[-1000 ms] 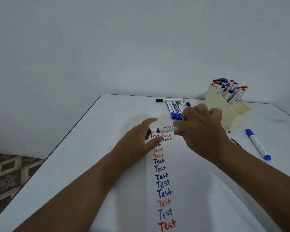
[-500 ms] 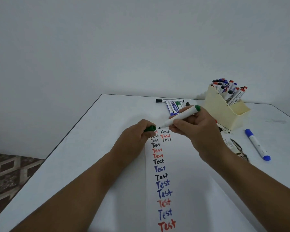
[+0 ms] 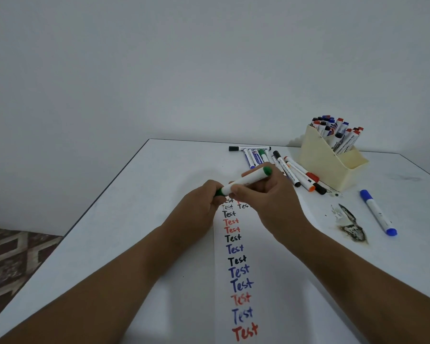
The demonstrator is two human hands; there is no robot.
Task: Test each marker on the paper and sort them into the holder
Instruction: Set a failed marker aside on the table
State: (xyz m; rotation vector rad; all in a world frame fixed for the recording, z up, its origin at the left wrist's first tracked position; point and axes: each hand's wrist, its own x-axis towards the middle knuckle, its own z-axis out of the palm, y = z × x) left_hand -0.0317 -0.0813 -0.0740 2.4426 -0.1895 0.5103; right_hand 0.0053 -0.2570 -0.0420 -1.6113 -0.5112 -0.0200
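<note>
- Gripping a green marker [image 3: 248,180] over the paper [image 3: 243,269], the right hand [image 3: 266,197] holds its white barrel while the left hand [image 3: 200,207] pinches the green cap [image 3: 219,192] at the lower end.
- Holder [image 3: 325,165] stands near the surface's [image 3: 134,219] far right corner, full of markers.
- Loose markers [image 3: 263,157] lie along the far edge, just left of the holder.

Plain white wall [image 3: 184,58] behind; patterned brown floor [image 3: 13,259] lower left; white table [image 3: 124,219].
</note>
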